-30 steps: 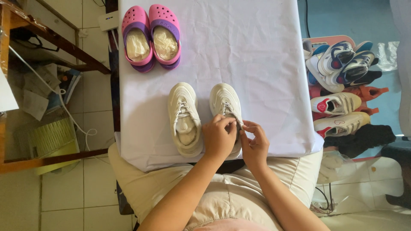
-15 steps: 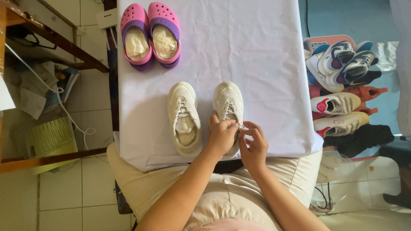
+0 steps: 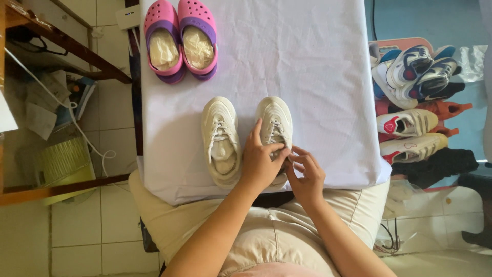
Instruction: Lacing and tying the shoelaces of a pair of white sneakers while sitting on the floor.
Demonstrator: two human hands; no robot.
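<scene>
Two cream sneakers stand side by side near the front edge of a table with a white cloth (image 3: 318,77). The left sneaker (image 3: 220,141) lies untouched. My left hand (image 3: 261,161) rests over the heel half of the right sneaker (image 3: 275,119), fingers pinching its white laces. My right hand (image 3: 305,174) is just to the right of it, fingertips pinched on the same laces at the shoe's side. The rear part of that shoe is hidden under my hands.
A pair of pink and purple clogs (image 3: 180,41) stuffed with paper sits at the far left of the cloth. Right of the table, several shoes (image 3: 415,102) pile on the floor. A wooden frame (image 3: 61,43) and a yellow basket (image 3: 64,161) stand at left.
Both hands stay on the right sneaker's laces; they have shifted slightly toward me and right, with the fingers reworking the laces.
</scene>
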